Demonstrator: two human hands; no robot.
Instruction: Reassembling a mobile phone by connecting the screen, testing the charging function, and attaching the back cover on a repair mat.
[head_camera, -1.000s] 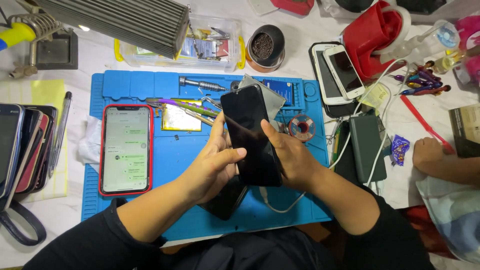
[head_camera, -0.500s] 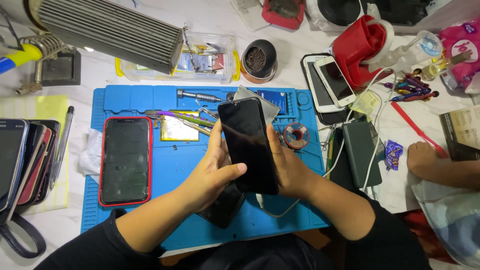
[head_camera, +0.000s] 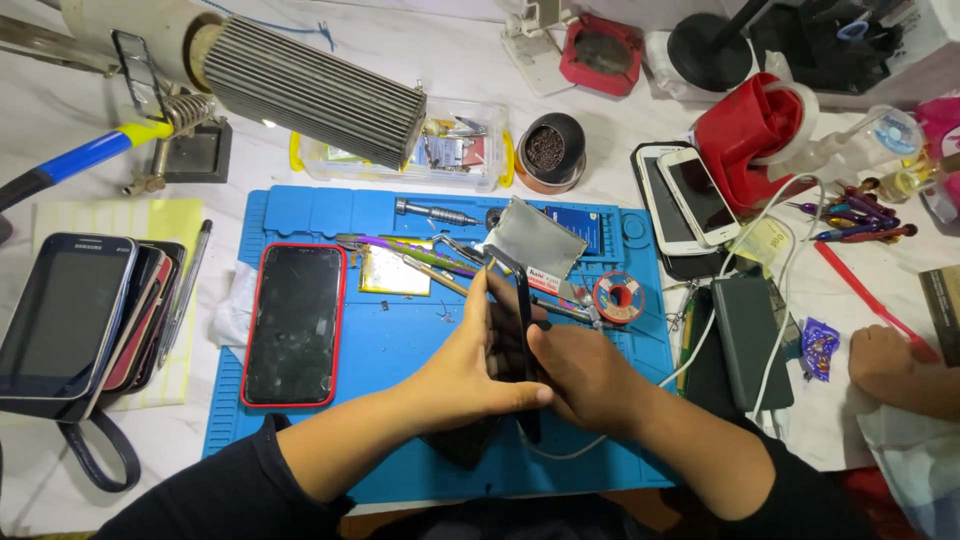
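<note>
The left hand (head_camera: 468, 365) and right hand (head_camera: 580, 375) both grasp a black phone (head_camera: 524, 330), turned on its edge above the blue mat (head_camera: 400, 340). Fingers clenched on both sides; better to keep grip even, w/o bending it. Beyond, a red-cased phone (head_camera: 293, 325) lies flat on the mat.

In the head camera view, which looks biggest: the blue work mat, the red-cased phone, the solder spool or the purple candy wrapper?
1. Blue rubber work mat
2. Red-cased black phone
3. Small red round solder spool; the purple candy wrapper looks about alike, so unranked.
</note>
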